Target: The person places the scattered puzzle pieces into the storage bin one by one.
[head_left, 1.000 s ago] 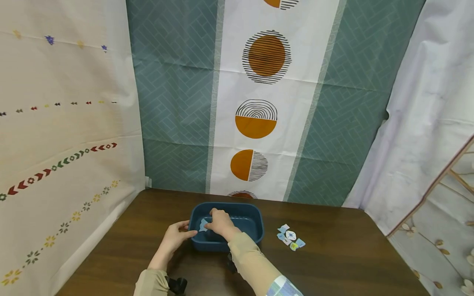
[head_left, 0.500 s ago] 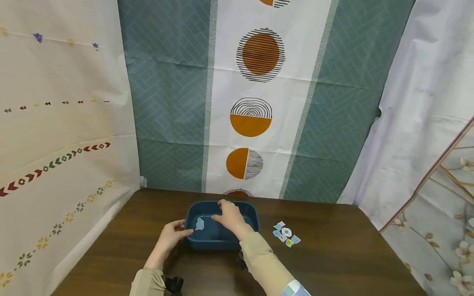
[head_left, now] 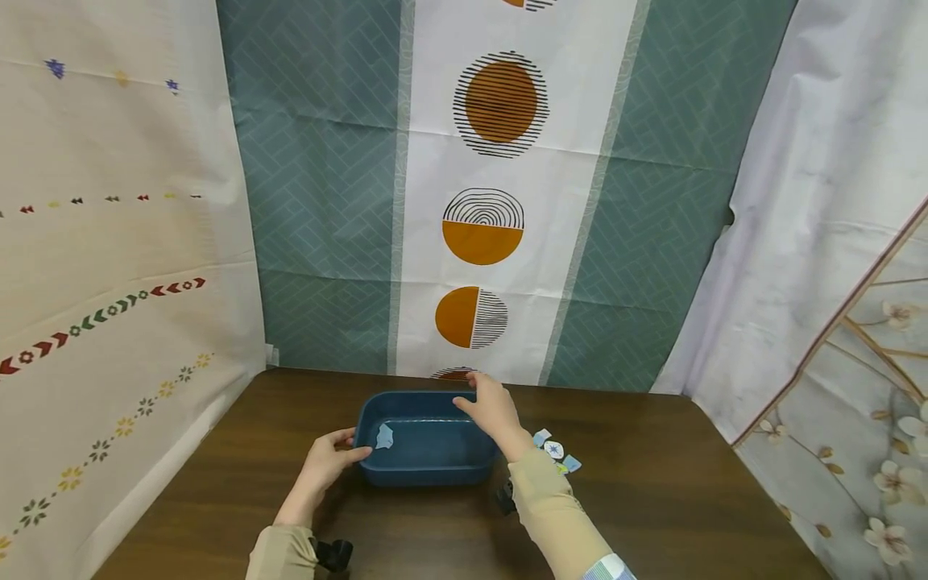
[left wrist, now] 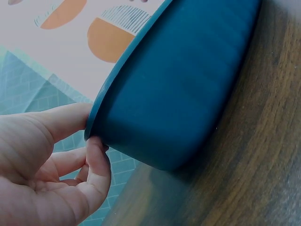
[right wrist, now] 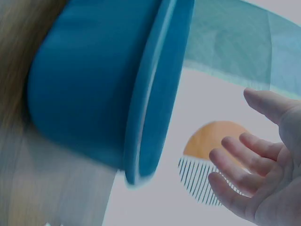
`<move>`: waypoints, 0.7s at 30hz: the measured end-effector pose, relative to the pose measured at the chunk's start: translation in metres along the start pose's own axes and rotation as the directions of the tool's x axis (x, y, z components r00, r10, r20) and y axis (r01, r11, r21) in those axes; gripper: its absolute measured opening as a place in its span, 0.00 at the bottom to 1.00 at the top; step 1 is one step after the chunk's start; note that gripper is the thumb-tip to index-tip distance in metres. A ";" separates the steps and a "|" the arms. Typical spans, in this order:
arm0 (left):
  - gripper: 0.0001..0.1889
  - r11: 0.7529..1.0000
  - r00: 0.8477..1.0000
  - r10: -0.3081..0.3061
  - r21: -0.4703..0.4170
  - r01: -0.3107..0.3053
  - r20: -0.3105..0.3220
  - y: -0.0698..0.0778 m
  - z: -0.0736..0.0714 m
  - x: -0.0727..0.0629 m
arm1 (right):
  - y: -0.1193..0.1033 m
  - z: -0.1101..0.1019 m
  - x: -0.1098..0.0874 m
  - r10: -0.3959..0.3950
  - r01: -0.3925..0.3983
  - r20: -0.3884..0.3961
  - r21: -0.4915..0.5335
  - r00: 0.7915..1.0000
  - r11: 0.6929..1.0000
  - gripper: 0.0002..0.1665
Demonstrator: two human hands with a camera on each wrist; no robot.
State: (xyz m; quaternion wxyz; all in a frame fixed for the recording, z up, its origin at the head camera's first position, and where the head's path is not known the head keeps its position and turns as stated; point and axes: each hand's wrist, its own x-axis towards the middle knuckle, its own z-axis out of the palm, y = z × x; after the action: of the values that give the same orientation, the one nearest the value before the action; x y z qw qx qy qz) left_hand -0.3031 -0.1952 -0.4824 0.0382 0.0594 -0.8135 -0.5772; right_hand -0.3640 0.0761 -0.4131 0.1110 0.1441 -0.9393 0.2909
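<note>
A dark blue plastic bin (head_left: 428, 477) stands on the wooden table, and a light blue jigsaw-like piece (head_left: 384, 437) lies inside its left end. My left hand (head_left: 322, 466) pinches the bin's left rim; in the left wrist view, the thumb and fingertips meet at that rim. Over the bin's right end hovers my right hand (head_left: 495, 412), its fingers spread and loosely bent, nothing in them. The right wrist view shows that same hand (right wrist: 263, 169) apart from the bin's rim (right wrist: 146, 94).
Several small printed pieces (head_left: 554, 449) lie on the brown table (head_left: 638, 483) right of the bin, partly hidden behind my right forearm. A patterned cloth (head_left: 319, 242) hangs behind the table, with white curtains at both sides.
My right hand has let go of the light blue piece inside the bin and moved right, rising to the bin's right end. The left hand keeps its grip on the rim.
</note>
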 end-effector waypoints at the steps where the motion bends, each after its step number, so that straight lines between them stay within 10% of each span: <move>1: 0.28 1.000 1.000 0.000 0.004 0.000 0.001 0.000 0.000 0.000 | 0.004 -0.003 0.000 0.008 -0.008 -0.013 0.001 1.000 1.000 0.31; 21: 0.29 1.000 1.000 -0.006 0.001 0.006 0.030 0.000 -0.002 0.000 | 0.102 -0.028 -0.014 0.225 -0.230 -0.129 -0.020 0.966 0.973 0.27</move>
State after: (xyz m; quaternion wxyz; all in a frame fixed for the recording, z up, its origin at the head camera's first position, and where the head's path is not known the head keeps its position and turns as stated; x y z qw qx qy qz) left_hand -0.3031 -0.1973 -0.4821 0.0243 0.0532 -0.8141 -0.5778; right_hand -0.3817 0.1760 -0.4472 0.1385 0.0146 -0.9457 0.2937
